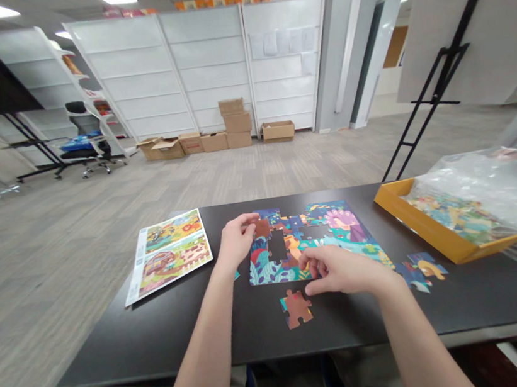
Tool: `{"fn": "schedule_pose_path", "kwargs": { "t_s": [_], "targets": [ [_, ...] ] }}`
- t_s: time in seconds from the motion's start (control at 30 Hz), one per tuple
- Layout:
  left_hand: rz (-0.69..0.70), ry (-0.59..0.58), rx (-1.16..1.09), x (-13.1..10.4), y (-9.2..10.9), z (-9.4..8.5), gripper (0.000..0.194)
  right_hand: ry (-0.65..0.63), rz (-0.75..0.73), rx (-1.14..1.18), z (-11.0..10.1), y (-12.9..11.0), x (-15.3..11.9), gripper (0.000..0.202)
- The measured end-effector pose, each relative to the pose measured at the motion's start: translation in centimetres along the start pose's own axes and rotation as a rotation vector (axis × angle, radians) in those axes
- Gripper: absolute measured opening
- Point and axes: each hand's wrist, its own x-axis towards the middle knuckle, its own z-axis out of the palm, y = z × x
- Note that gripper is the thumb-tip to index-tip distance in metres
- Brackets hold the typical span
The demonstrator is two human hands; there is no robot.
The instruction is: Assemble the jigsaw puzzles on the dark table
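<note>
- To your right, the yellow box (418, 229) holds colourful puzzle pieces (461, 215), with a clear plastic bag (491, 188) draped over its far side.
- In front of you, the puzzle (357, 237) lies on the black table (172, 332), blue and teal with a purple bird, dark gaps in its middle.
- Your left hand (237, 242) reaches its upper-left corner; whether it grips, I cannot tell.
- Your right hand (339, 268), thumb and fingers parted, is beside a loose brown piece (297, 309).
</note>
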Motion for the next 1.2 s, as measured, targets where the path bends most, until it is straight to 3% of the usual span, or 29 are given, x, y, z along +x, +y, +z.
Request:
{"fn": "schedule_pose_path", "kwargs": {
  "t_s": [0.1,0.2,0.33,0.53,0.67,0.93,1.2],
  "targets": [
    [0.002,-0.084,0.082,-0.3,0.1,0.8,0.035,0.021,-0.005,-0.003,-0.2,0.1,-0.1,0.029],
    [0.005,-0.075,0.16,-0.6,0.2,1.7,0.038,0.03,-0.009,0.0,-0.3,0.0,-0.2,0.027],
    [0.092,-0.141,0.21,-0.8,0.3,2.4,0.042,0.041,-0.001,-0.013,-0.2,-0.3,-0.1,0.025],
    [0.221,-0.152,0.385,-1.0,0.1,1.6,0.034,0.046,-0.007,-0.006,-0.3,0.0,-0.2,0.022],
    [0.239,-0.255,0.42,-1.2,-0.3,0.9,0.026,0.043,0.004,-0.009,-0.4,-0.1,-0.4,0.022],
    [0.318,-0.275,0.548,-1.4,-0.2,1.4,0.021,0.051,0.005,-0.048,0.0,-0.3,-0.2,0.022],
    [0.326,-0.308,0.704,-1.7,0.4,1.6,0.029,0.045,0.031,-0.055,-0.1,-0.5,-0.2,0.021]
  ]
}}
